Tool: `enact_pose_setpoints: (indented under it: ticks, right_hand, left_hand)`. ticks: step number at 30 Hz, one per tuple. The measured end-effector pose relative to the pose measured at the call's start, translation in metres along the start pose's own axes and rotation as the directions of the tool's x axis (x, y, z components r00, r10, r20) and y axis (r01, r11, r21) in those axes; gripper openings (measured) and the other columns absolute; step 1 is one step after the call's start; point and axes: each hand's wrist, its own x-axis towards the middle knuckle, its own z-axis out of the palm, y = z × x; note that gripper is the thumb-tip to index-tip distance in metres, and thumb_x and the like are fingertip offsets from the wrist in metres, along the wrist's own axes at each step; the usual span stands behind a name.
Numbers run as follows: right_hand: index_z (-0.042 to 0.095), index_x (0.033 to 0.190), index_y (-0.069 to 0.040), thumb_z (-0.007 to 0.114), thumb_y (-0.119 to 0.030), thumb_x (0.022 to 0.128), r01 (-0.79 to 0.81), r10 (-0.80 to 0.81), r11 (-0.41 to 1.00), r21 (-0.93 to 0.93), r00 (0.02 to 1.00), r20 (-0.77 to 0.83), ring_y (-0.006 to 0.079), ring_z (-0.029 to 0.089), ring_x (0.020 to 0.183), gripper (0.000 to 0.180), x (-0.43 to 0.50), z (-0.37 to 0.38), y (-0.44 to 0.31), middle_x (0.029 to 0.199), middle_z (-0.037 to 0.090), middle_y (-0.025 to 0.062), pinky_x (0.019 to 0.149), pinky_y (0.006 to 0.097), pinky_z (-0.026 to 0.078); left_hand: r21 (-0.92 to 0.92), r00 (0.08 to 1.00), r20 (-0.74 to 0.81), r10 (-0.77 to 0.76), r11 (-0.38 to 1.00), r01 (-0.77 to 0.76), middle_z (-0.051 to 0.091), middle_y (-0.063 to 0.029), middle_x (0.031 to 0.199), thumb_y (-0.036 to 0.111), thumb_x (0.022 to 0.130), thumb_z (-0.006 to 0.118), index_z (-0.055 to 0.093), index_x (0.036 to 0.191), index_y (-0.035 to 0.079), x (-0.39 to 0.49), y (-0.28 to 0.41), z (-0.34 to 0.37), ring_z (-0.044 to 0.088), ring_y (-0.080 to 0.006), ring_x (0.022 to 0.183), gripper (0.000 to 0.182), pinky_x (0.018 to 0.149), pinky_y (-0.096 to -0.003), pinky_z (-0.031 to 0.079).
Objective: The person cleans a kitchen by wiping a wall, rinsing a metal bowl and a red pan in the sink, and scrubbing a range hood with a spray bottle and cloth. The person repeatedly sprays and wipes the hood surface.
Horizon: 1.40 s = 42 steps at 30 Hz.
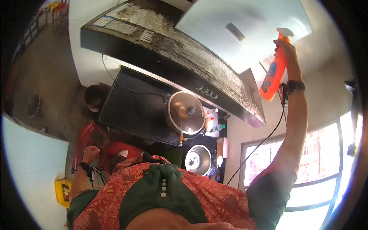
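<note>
My right hand (286, 51) is raised high at the right and wraps around the neck of an orange spray bottle (274, 73). The bottle tilts, its white trigger head uppermost and its base pointing down and left. Left of it is a range hood (172, 74), its top surface coated in brown, crusty grime. A pale chimney panel (212, 26) rises from that top. Low at the left, my left hand (91, 153) hangs with curled fingers near a red plastic stool (86, 135). Nothing shows in that hand.
Below the hood, a lidded pan (185, 112) stands on the black counter (138, 106). Several small bottles (212, 120) stand beside it. Nearer me is a round steel basin (205, 158). A cable (261, 138) hangs from my right wrist past the window (310, 155). A yellow container (59, 192) sits lower left.
</note>
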Motion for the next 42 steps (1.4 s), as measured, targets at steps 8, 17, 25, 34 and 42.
enact_pose_setpoints:
  ticks: [8,17,25,34,42]
  right_hand:
    - [0.059,0.076,-0.005,0.066,-0.017,0.069,-0.148,0.17,0.974,-0.173,0.978,0.122,0.0124,0.052,0.048,0.016,-0.051,-0.04,0.094,0.06,0.054,0.0025,0.043,0.0271,0.044]
    - [0.06,0.074,-0.004,0.063,-0.017,0.065,-0.115,0.191,0.961,-0.251,0.934,0.302,0.0129,0.052,0.048,0.016,-0.109,-0.055,0.142,0.06,0.054,0.0022,0.045,0.0277,0.042]
    - [0.059,0.073,-0.003,0.062,-0.014,0.067,0.025,0.106,0.961,-0.277,0.888,0.448,0.0115,0.052,0.051,0.013,-0.101,-0.06,0.169,0.059,0.053,0.0008,0.047,0.0263,0.041]
    - [0.058,0.08,-0.003,0.062,-0.012,0.068,-0.032,0.106,0.989,-0.145,0.831,0.546,0.0106,0.051,0.053,0.016,-0.11,-0.022,0.142,0.066,0.055,0.0009,0.049,0.0252,0.043]
    - [0.055,0.074,-0.002,0.063,-0.013,0.065,0.082,-0.01,0.992,-0.095,0.806,0.592,0.0105,0.053,0.052,0.016,-0.109,0.037,0.088,0.062,0.053,0.0011,0.047,0.024,0.043]
  left_hand:
    - [0.082,0.994,0.03,-0.105,0.991,0.102,0.062,-0.0056,0.075,0.016,0.08,0.063,0.062,0.089,0.004,0.007,0.013,-0.004,0.062,-0.0142,0.062,0.015,0.043,-0.0267,0.045]
    - [0.167,0.993,0.069,-0.092,0.983,0.079,0.063,-0.0052,0.074,0.016,0.082,0.061,0.062,0.09,0.003,0.012,0.027,0.0,0.061,-0.0131,0.061,0.016,0.046,-0.0268,0.048]
    - [0.215,0.996,0.089,-0.013,0.977,-0.006,0.062,-0.0053,0.072,0.015,0.078,0.062,0.061,0.091,0.002,0.004,0.042,0.015,0.06,-0.0128,0.056,0.018,0.042,-0.0244,0.044]
    - [0.233,0.994,0.099,-0.047,0.972,0.023,0.062,-0.0061,0.075,0.017,0.082,0.06,0.059,0.097,0.003,-0.005,0.003,0.011,0.061,-0.0135,0.062,0.021,0.046,-0.0269,0.048]
    - [0.114,0.994,-0.02,-0.112,0.987,0.113,0.062,-0.0032,0.072,0.016,0.076,0.063,0.06,0.093,0.003,-0.041,-0.007,0.02,0.061,-0.0119,0.059,0.022,0.044,-0.0227,0.044]
